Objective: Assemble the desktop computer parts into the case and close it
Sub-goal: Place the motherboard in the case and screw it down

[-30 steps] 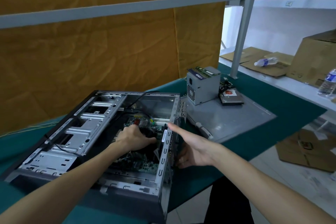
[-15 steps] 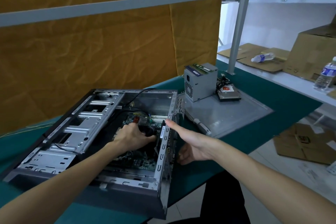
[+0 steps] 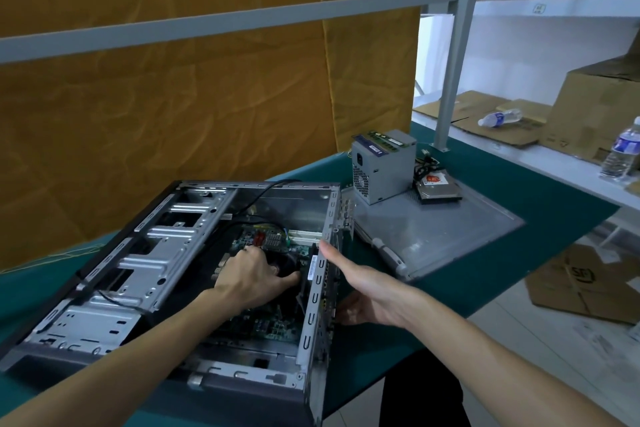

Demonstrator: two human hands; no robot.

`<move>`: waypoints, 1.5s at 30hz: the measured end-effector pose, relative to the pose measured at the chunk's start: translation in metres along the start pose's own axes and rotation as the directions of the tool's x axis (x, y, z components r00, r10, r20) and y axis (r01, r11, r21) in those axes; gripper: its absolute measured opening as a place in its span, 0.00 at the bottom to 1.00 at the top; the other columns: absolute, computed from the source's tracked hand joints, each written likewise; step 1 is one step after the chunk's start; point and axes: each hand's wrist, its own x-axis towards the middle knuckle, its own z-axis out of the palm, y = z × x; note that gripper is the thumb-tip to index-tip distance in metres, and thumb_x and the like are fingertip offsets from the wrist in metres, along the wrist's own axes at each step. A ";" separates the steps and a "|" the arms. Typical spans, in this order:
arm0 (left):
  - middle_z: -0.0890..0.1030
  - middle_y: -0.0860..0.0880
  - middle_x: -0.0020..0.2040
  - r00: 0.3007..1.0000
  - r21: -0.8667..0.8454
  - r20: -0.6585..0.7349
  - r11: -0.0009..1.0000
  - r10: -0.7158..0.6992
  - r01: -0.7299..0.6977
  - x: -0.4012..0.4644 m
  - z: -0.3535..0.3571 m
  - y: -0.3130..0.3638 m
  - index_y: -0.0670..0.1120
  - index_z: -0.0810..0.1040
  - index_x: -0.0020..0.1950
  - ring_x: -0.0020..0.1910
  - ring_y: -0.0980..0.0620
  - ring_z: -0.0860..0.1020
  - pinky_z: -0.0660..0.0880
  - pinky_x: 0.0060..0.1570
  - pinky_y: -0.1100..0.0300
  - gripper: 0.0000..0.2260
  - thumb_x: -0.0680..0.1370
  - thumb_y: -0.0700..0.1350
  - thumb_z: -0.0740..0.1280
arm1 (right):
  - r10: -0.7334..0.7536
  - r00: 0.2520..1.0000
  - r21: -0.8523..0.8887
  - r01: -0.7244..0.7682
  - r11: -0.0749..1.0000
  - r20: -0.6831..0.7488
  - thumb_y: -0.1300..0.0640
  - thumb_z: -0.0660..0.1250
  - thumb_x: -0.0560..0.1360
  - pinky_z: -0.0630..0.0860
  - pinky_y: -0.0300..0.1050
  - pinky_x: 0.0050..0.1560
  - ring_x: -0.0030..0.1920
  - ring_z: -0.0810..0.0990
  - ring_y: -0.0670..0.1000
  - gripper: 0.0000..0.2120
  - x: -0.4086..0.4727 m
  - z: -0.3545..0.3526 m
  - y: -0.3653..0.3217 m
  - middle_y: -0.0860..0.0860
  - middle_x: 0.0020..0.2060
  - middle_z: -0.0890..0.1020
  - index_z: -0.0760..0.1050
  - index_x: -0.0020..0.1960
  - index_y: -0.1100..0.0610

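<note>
Under the left hand (image 3: pixel 251 279), which reaches down into the open computer case (image 3: pixel 166 274), sits a dark component on the motherboard (image 3: pixel 263 322); the fingers curl onto it, though what exactly they grip cannot be told. Compared with a second ago this hand has barely shifted, so the seating step appears unfinished. Right of it, the right hand (image 3: pixel 363 291) braces the case's rear wall, thumb straight along the top edge, fingers spread against the outer face, as before. Beyond the right hand, the detached side panel (image 3: pixel 450 236) lies flat and carries the power supply (image 3: pixel 382 166), with RAM sticks (image 3: pixel 384 141) on top, and the hard drive (image 3: pixel 438 185), all uninstalled. Water bottles (image 3: pixel 621 152) stand on shelving further right.
</note>
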 end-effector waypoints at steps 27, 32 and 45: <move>0.74 0.50 0.24 0.998 0.030 -0.011 0.997 0.069 -0.069 0.004 -0.003 -0.010 0.49 0.64 0.28 0.23 0.50 0.74 0.66 0.25 0.61 0.33 0.67 0.77 0.66 | -0.163 0.986 0.106 0.160 0.981 0.021 0.17 0.61 0.65 0.44 0.66 0.80 0.82 0.50 0.53 0.52 0.023 -0.027 0.002 0.46 0.83 0.51 0.50 0.82 0.38; 0.83 0.42 0.47 0.999 0.063 0.048 0.998 0.019 -0.022 0.004 0.005 -0.008 0.41 0.76 0.51 0.46 0.43 0.82 0.76 0.42 0.56 0.37 0.69 0.77 0.64 | -0.189 0.980 0.011 0.190 0.982 -0.062 0.24 0.50 0.76 0.46 0.54 0.81 0.81 0.51 0.47 0.39 0.023 -0.020 0.027 0.43 0.82 0.52 0.49 0.82 0.40; 0.81 0.49 0.43 0.985 0.085 0.169 0.996 -0.040 0.026 0.009 -0.006 0.000 0.46 0.80 0.44 0.44 0.49 0.81 0.80 0.50 0.55 0.30 0.68 0.75 0.68 | -0.014 0.985 -0.110 -0.005 0.994 -0.173 0.73 0.62 0.79 0.84 0.50 0.42 0.33 0.83 0.56 0.08 -0.004 0.017 0.055 0.62 0.38 0.79 0.72 0.58 0.71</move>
